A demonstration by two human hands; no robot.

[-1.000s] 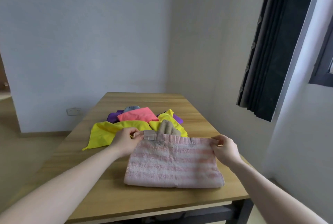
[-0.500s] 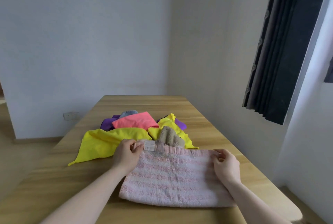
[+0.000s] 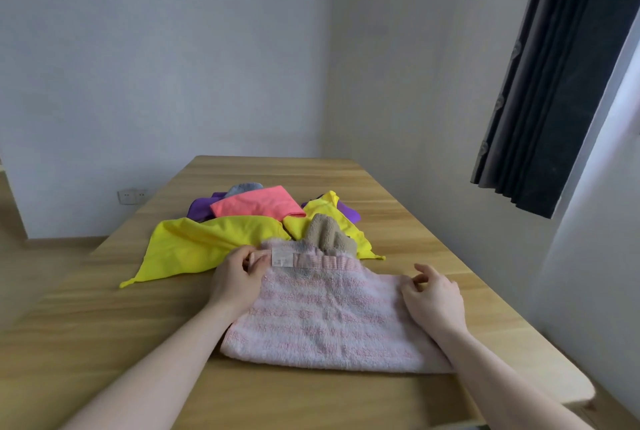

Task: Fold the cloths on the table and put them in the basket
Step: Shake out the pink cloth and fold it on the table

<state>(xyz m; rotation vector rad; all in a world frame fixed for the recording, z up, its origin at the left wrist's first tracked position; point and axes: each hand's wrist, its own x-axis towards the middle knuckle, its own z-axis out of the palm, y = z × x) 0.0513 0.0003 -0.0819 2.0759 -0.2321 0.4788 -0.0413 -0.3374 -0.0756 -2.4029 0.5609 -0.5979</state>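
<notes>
A folded pink striped towel (image 3: 329, 312) lies at the near edge of a wooden table (image 3: 433, 246). The left hand (image 3: 239, 279) pinches its far left corner by the label; the right hand (image 3: 433, 298) rests on the right edge — fingers loosely curled, gripping nothing. Behind lies a heap of yellow cloths (image 3: 204, 242) and a coral cloth (image 3: 256, 206).

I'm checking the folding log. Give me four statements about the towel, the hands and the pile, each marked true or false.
1. The left hand pinches the pink striped towel beside its label. True.
2. The right hand holds a yellow cloth. False: it rests at the towel's right edge.
3. A coral cloth tops the pile. True.
4. A basket stands on the table. False: none is in view.
</notes>
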